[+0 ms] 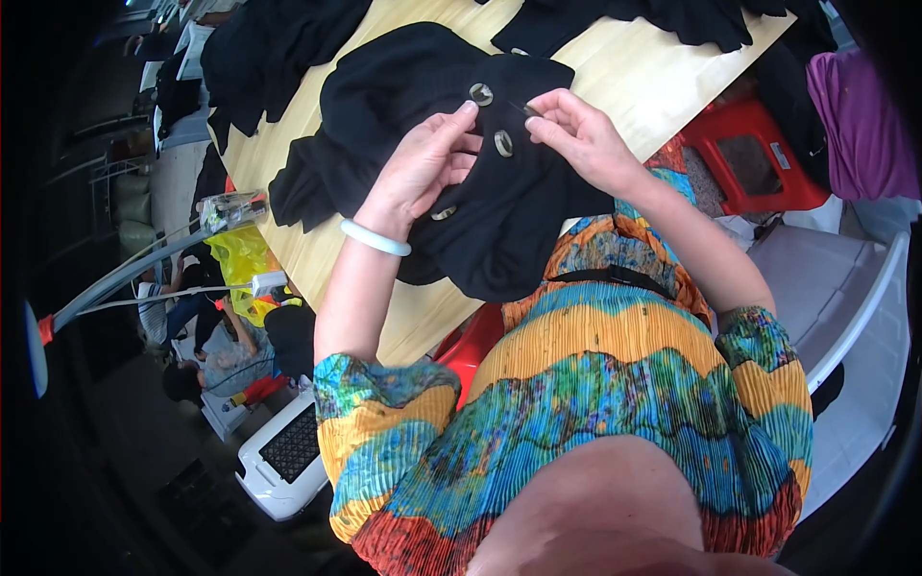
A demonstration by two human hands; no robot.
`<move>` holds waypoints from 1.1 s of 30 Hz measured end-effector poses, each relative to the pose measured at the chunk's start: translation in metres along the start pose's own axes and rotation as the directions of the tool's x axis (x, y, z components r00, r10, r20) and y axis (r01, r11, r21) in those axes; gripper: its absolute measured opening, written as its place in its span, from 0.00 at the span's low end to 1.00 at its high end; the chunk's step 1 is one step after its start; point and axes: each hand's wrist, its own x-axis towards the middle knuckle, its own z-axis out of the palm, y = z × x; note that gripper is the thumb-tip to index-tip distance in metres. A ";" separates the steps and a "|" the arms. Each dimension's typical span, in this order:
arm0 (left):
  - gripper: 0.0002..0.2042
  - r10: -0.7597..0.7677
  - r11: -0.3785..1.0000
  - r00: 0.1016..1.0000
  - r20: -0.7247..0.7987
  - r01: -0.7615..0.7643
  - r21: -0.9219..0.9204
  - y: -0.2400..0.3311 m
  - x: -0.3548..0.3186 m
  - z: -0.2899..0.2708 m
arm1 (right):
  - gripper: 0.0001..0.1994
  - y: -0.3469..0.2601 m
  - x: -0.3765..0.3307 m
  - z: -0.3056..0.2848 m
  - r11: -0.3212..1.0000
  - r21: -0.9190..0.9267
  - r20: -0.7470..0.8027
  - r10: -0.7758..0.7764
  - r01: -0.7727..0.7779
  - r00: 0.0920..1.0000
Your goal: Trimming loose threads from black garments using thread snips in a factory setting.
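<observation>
Fabric of a black garment (499,206) is held up at the near edge of the pale wooden table (634,72), partly draped over the edge toward the lap. The left hand (427,158), a pale bangle (375,237) on its wrist, is pressed onto the cloth with the thumb beside a metal ring button (481,93). The right hand (576,130) is pinched on a small dark item next to a second ring button (503,143); what that item is cannot be told. The cloth is judged soft, light and limp, best gripped close to the buttons. Further black garments (279,48) are piled farther along the table.
</observation>
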 end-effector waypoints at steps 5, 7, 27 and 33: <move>0.18 0.005 0.873 0.995 -0.095 0.042 0.486 0.005 0.000 0.008 | 0.11 -0.006 -0.001 0.005 0.998 0.067 -0.048 0.004 0.000 0.999; 0.15 0.036 0.793 0.999 -0.012 -0.022 0.608 0.005 0.001 0.012 | 0.11 -0.008 -0.002 0.003 0.998 0.056 -0.043 0.015 -0.013 0.999; 0.04 0.180 0.877 0.970 -0.163 -0.233 -0.420 -0.028 -0.027 0.021 | 0.12 -0.035 -0.011 0.042 0.839 -0.327 -0.084 -0.484 0.435 0.871; 0.01 0.094 0.975 0.995 0.010 -0.090 -0.203 -0.010 -0.043 0.006 | 0.11 -0.038 -0.007 0.034 0.769 -0.381 0.040 -0.541 0.513 0.840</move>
